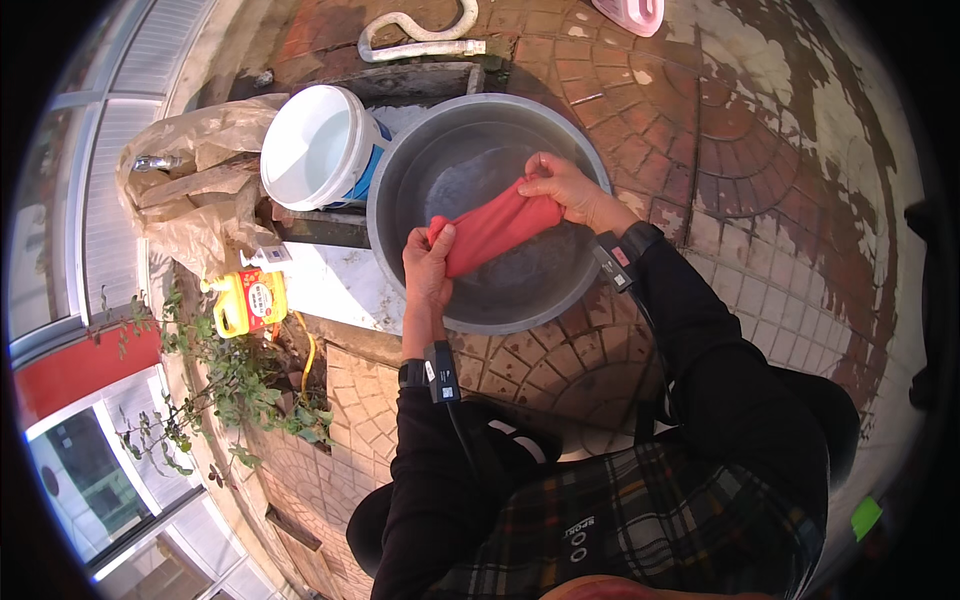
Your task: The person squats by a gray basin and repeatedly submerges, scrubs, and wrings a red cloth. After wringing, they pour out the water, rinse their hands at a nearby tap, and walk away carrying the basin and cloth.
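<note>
A red cloth (499, 229) is stretched between my two hands, above a large round grey basin (390, 247). My left hand (429, 266) pinches its lower left end between thumb and fingers, over the basin's left part. At the upper right end, my right hand (566, 187) grips the cloth with thumb and fingertips. Water (472, 180) appears to lie in the basin under the cloth. What kind of textile the cloth is, I cannot tell.
Left of the basin stands a white bucket (307, 150) holding water. Nearer are a yellow pump jug (251, 302), a white pump bottle (268, 257) and a leafy plant (225, 367). A pale hose (420, 41) and a pink plastic container (634, 13) lie beyond, on brick paving (622, 97).
</note>
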The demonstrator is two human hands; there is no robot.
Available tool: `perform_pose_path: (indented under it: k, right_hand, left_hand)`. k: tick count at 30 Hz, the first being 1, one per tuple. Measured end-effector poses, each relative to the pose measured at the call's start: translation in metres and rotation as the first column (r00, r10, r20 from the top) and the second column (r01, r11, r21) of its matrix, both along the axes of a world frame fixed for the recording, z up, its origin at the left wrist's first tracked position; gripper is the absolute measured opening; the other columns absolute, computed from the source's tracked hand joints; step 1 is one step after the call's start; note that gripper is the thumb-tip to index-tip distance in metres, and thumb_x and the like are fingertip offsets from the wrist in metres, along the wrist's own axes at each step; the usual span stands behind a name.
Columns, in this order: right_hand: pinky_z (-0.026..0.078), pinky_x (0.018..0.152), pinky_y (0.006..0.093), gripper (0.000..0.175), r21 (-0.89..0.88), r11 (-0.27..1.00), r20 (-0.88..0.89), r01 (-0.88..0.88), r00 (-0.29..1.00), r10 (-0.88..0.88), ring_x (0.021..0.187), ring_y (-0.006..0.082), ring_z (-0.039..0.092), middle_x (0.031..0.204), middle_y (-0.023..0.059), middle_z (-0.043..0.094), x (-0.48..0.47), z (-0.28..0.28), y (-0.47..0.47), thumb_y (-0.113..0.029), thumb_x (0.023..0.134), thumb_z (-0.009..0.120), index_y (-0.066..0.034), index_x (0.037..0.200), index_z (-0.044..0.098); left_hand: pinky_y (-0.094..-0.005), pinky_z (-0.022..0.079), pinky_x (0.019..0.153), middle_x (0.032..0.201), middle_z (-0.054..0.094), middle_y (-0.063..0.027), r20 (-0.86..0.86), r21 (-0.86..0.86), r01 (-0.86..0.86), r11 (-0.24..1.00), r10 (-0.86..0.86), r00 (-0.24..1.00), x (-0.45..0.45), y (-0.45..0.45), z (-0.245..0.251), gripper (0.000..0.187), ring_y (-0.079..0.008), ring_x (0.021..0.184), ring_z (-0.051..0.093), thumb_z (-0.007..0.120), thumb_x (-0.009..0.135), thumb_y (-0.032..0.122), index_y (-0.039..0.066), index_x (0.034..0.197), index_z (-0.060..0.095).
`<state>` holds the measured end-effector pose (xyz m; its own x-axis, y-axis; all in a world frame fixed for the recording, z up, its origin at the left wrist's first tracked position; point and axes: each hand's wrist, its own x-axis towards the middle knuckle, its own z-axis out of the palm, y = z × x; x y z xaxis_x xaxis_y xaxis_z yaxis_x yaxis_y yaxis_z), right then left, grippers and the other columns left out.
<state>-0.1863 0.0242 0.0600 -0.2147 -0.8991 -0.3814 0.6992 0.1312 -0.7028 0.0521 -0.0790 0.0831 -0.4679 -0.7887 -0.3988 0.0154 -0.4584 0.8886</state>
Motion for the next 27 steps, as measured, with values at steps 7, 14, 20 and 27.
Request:
perform_pose_path:
  k: [7, 14, 20, 27]
  right_hand:
    - [0.051, 0.071, 0.0320, 0.029, 0.364, 0.927, -0.588, 0.088, 0.794, 0.155, 0.072, 0.0229, 0.062, 0.086, 0.0081, 0.060, -0.020, -0.011, 0.002, -0.004, 0.074, 0.070, -0.0049, 0.098, 0.054]
    - [0.046, 0.088, 0.0462, 0.042, 0.424, 0.905, -0.906, 0.033, 0.017, 0.423, 0.109, 0.0370, 0.049, 0.121, 0.0147, 0.049, 0.014, -0.045, 0.002, -0.012, 0.082, 0.056, -0.0144, 0.123, 0.052]
    - [0.046, 0.089, 0.0449, 0.044, 0.580, 0.813, -0.813, -0.055, 0.022, 0.582, 0.110, 0.0387, 0.051, 0.123, 0.0208, 0.045, 0.032, -0.047, 0.003, -0.003, 0.080, 0.053, -0.0053, 0.124, 0.047]
    - [0.047, 0.089, 0.0429, 0.046, 0.599, 0.784, -0.793, -0.164, 0.008, 0.609, 0.102, 0.0386, 0.057, 0.112, 0.0232, 0.054, 0.026, -0.054, 0.016, -0.009, 0.076, 0.061, -0.0038, 0.120, 0.050]
  left_hand:
    - [-0.0261, 0.053, 0.068, 0.091, 0.059, -0.0068, 0.464, -0.151, 0.170, 0.974, -0.082, 0.882, 0.007, 0.004, -0.009, 0.035, -0.0139, 0.083, 0.060, 0.075, 0.077, 0.010, 0.001, 0.101, 0.050]
    - [-0.0272, 0.054, 0.057, 0.093, 0.060, -0.0081, 0.594, -0.044, 0.144, 0.989, -0.090, 0.799, 0.009, 0.014, -0.017, 0.043, -0.0153, 0.080, 0.061, 0.076, 0.074, 0.012, 0.001, 0.109, 0.053]
    - [-0.0269, 0.054, 0.054, 0.091, 0.063, -0.0081, 0.611, -0.070, 0.225, 0.972, -0.137, 0.780, 0.008, 0.020, -0.023, 0.033, -0.0155, 0.075, 0.062, 0.076, 0.075, 0.014, 0.000, 0.100, 0.059]
    - [-0.0254, 0.053, 0.057, 0.088, 0.064, -0.0084, 0.565, 0.051, 0.174, 0.983, -0.172, 0.807, 0.003, 0.027, -0.032, 0.025, -0.0155, 0.073, 0.064, 0.070, 0.080, 0.010, 0.000, 0.100, 0.059]
